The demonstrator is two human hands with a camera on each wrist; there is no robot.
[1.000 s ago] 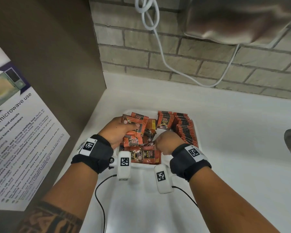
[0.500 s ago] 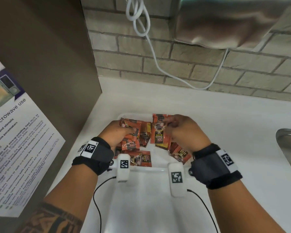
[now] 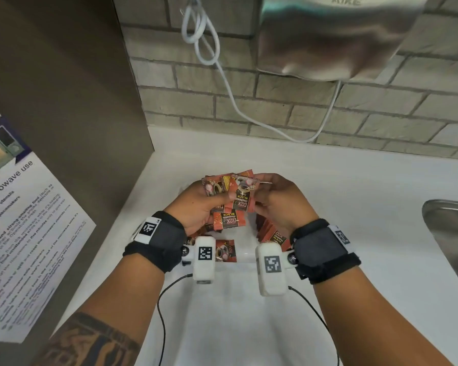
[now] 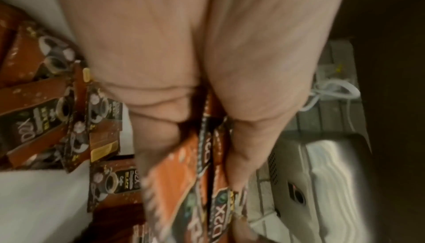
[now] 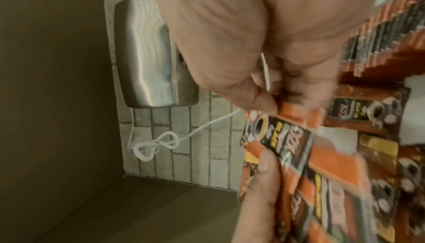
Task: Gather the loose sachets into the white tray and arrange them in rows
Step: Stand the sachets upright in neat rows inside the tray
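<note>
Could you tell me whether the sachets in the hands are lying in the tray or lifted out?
Lifted: both hands hold the sachets above the white tray.

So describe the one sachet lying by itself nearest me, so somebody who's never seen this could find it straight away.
Start at the white tray on the counter, below the steel dryer on the brick wall. Look at its near edge, between the two wrist cameras. The sachet lies flat there alone, touched by neither hand, unlike the bunch held above the tray.
</note>
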